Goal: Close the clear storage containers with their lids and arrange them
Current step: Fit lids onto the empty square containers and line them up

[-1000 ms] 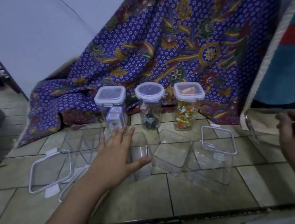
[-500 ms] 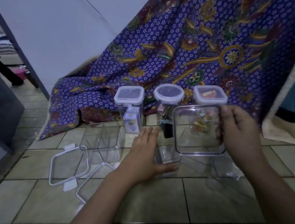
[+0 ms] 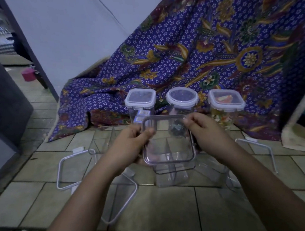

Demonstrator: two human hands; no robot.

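Both hands hold a clear square lid (image 3: 168, 141) flat above an open clear container (image 3: 171, 176) on the tiled floor. My left hand (image 3: 130, 146) grips the lid's left edge and my right hand (image 3: 204, 131) grips its right edge. Another open clear container (image 3: 102, 141) stands to the left. Loose lids lie on the floor: one at the left (image 3: 68, 169), one at the front (image 3: 125, 196), one at the right (image 3: 256, 149). Three closed containers stand at the back: a square one (image 3: 140, 101), a round one (image 3: 182, 99), and a square one with colourful contents (image 3: 226, 103).
A blue patterned cloth (image 3: 198, 57) drapes behind the containers. A white wall (image 3: 69, 40) rises at the back left, with a dark block (image 3: 1, 109) at the far left and a pink bucket (image 3: 28, 74) beyond it. More clear containers (image 3: 224, 177) lie at the right.
My right hand brought the lid from the right to the centre. My left hand lifted off the floor container and took the lid's left edge. The view shifted left.
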